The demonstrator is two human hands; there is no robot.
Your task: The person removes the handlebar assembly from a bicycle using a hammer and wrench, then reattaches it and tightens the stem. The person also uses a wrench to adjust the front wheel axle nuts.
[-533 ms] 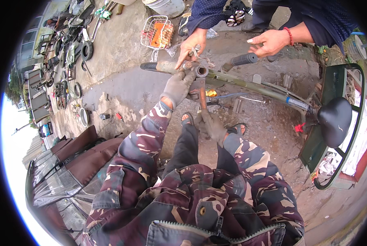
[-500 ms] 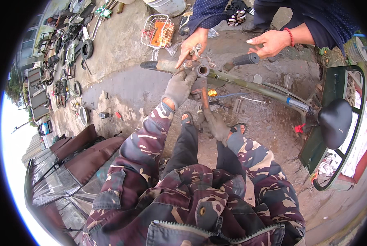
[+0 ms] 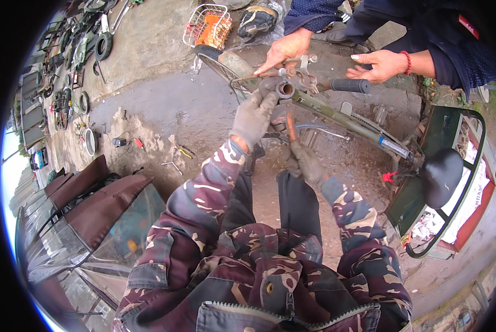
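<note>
head view: gloved left hand (image 3: pixel 253 115) curls closed on the left side of the bike frame's open tube (image 3: pixel 285 96). far side, a co-worker's bare hand (image 3: pixel 286 51) is by the handlebar. nearer, a wooden-handled tool (image 3: pixel 291 128), its head unclear, sits wrapped in the gloved right hand (image 3: pixel 309 163). imo, brace the tube steady and keep every finger out of the tool's path.
</note>
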